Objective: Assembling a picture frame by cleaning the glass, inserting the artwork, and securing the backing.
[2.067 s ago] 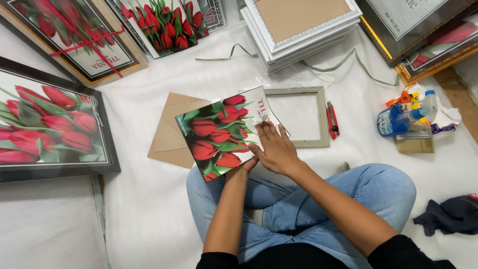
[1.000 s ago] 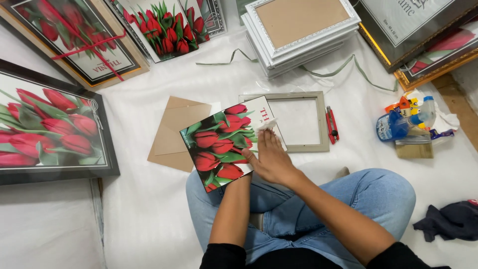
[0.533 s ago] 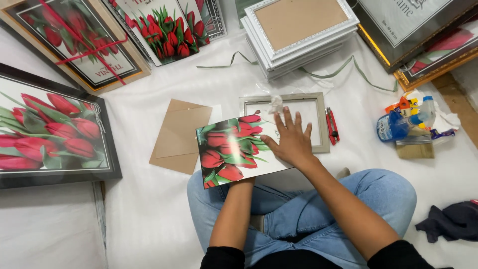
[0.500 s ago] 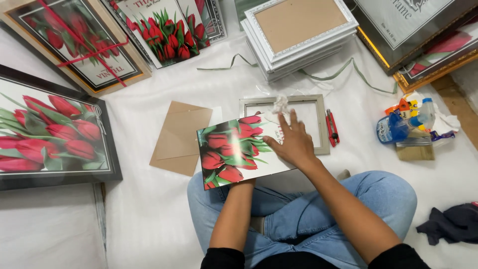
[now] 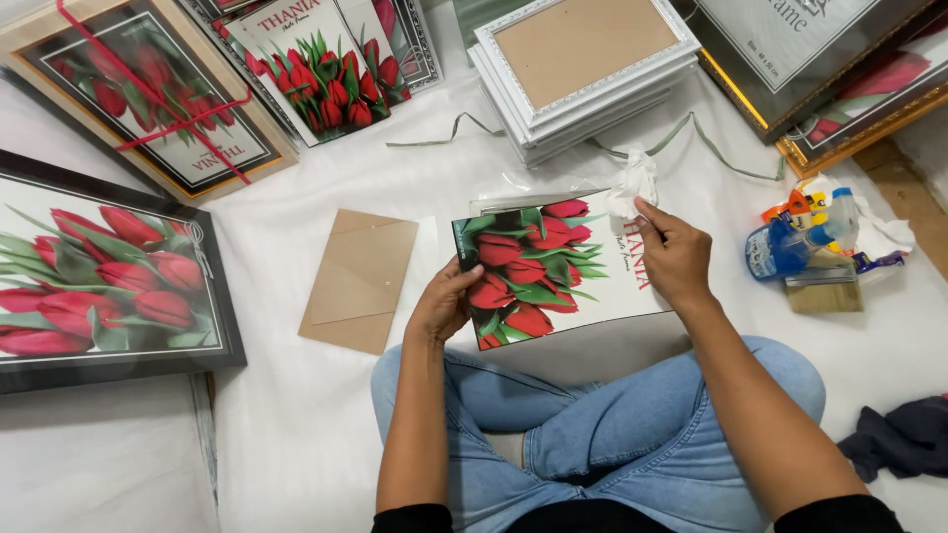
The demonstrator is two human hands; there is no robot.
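The glossy rectangular red-tulip print [image 5: 553, 271] was held between the hands: its left edge was pinched by the left hand [image 5: 441, 308], while a crumpled white cloth [image 5: 632, 185] was pinched at its top right corner by the right hand [image 5: 674, 259].

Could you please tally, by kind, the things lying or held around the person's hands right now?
Tulip print, held by left hand and right hand: 1
White cloth, in the right hand's grip: 1
Brown backing board: 1
Stack of white frames: 1
Large black-framed tulip picture: 1
Total: 5

Blue spray bottle [image 5: 790, 245] with yellow-red label at right, white-bordered red tulip print [image 5: 553, 271] in both hands
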